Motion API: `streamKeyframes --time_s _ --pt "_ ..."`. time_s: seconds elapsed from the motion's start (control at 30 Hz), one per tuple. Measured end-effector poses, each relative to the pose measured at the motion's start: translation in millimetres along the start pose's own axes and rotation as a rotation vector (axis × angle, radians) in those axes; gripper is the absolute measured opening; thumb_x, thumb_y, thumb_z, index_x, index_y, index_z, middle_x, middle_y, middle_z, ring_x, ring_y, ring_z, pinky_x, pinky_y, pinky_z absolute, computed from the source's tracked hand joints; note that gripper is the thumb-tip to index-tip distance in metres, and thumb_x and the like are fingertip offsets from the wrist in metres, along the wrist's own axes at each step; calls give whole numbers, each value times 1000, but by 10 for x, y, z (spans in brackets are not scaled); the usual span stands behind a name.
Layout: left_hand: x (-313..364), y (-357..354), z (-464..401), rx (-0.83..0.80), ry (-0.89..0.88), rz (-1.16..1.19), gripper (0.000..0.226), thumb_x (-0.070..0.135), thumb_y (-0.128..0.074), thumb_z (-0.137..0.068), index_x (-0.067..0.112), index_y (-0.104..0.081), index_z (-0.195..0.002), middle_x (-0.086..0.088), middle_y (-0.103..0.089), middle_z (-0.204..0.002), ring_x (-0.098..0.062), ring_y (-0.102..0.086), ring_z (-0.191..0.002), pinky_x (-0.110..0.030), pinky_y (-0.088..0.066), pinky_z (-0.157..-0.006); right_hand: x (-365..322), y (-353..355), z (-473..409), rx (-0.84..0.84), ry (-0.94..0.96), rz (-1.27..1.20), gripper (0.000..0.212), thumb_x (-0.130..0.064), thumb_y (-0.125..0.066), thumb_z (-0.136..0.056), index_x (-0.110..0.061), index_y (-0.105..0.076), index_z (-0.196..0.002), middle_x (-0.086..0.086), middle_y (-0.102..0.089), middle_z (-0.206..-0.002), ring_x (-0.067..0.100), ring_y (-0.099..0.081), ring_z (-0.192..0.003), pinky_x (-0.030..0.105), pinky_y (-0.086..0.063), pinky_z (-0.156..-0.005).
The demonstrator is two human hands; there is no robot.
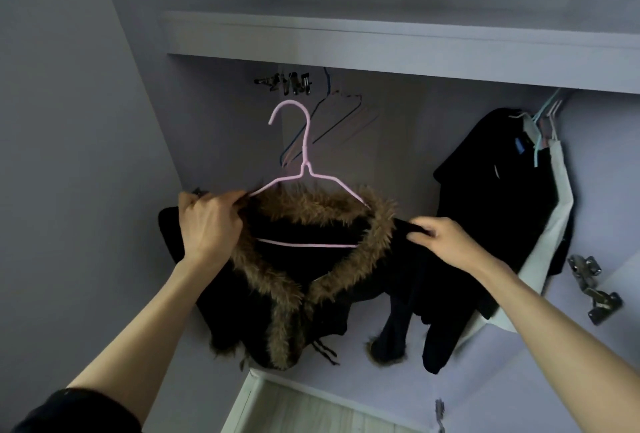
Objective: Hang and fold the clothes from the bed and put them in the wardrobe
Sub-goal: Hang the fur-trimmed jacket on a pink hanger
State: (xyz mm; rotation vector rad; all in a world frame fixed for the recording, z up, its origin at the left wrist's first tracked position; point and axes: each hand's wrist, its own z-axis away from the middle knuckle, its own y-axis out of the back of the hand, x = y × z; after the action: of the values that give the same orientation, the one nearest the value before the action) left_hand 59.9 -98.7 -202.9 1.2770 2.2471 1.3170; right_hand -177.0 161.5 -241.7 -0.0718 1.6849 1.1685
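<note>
Item: black fur-trimmed coat on pink wire hanger, held up below the wardrobe shelf. Left hand grips hanger and coat shoulder; right hand pinches the other shoulder. Step: hanging. Next, likely: lift the hook to the rail under the shelf, itself unseen.

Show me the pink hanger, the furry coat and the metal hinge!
pink hanger (306, 152): head view, on its neck below the hook.
furry coat (313, 206): head view, on its brown fur trim.
metal hinge (594, 289): head view, on its arm.
</note>
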Motion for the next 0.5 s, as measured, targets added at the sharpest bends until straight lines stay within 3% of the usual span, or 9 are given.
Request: streamKeyframes --time_s 0.07,0.17,0.23,0.3,0.4,0.5 --pt "-20 -4 16 -13 6 -1 44 -8 -56 -76 15 -71 -109 -23 -68 -74 -39 -57 -68 -37 -26 -79 34 16 3 51 -31 105 25 -11 -58 -93 -11 -66 -116 4 -67 -113 18 -60 -110 37 -46 -98" --pt "-29 -17 38 -21 -4 16 43 -10 -56 -74 14 -72 -106 -23 -68 -73 -38 -56 -64 -36 -27 -77 -55 45 -15 12 -89 316 34 -19 -54 -95 -19 -58 -129 2 -64 -121 19 -61 -110 38 -48 -96" --pt "-1 -44 68 -33 -24 17 43 -10 -57 -72 14 -72 -105 -23 -68 -72 -38 -57 -63 -36 -27 -75 -197 48 -46 -12 -68 291 46 -22 -53 -95 -24 -44 -140 -3 -51 -138 18 -49 -126 35 -39 -106" --pt "58 -76 106 -51 -52 13 44 -9 -58 -71 15 -73 -105 -22 -69 -72 -38 -58 -64 -37 -28 -75 -399 15 -75 -34 51 175 50 -26 -54 -94 -29 -40 -142 -10 -46 -141 12 -40 -133 31 -32 -110" --pt "191 -117 166 -66 -109 25 47 -10 -61 -67 17 -74 -103 -19 -69 -68 -36 -59 -62 -36 -28 -74 -703 -127 -107 -57 189 100 41 -31 -58 -92 -29 -53 -133 -21 -60 -116 3 -50 -118 27 -37 -102" --pt "296 -147 183 -54 -161 75 46 -12 -63 -63 17 -74 -98 -15 -70 -69 -33 -61 -61 -34 -25 -70 -908 -220 -131 -7 258 110 11 -31 -60 -90 -34 -69 -85 -21 -64 -70 -6 -58 -74 20 -43 -74"
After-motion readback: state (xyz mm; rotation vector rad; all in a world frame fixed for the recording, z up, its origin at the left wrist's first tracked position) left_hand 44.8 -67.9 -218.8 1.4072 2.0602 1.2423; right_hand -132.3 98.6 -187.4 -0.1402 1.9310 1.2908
